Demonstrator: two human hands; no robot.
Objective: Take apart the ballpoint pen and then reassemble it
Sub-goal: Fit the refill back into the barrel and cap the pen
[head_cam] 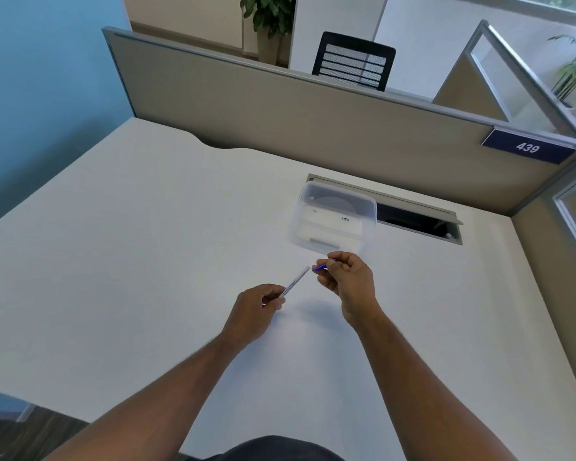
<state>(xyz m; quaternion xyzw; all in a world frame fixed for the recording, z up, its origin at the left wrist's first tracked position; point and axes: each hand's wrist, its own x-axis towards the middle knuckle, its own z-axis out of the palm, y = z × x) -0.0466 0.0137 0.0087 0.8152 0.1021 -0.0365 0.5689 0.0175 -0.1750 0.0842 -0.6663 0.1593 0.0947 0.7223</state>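
My left hand [258,307] grips the lower end of a clear pen barrel [296,281] with blue print along it; the barrel points up and to the right. My right hand [346,277] pinches a small blue pen part [321,267], its tip a short gap away from the barrel's open end. Both hands hover above the white desk [147,261]. Most of the blue part is hidden inside my right fingers.
A clear plastic box [335,217] with small items inside stands just beyond my right hand. Behind it is an open cable slot [413,221] in the desk. A beige partition [280,104] with a "439" plate [527,147] walls the far edge.
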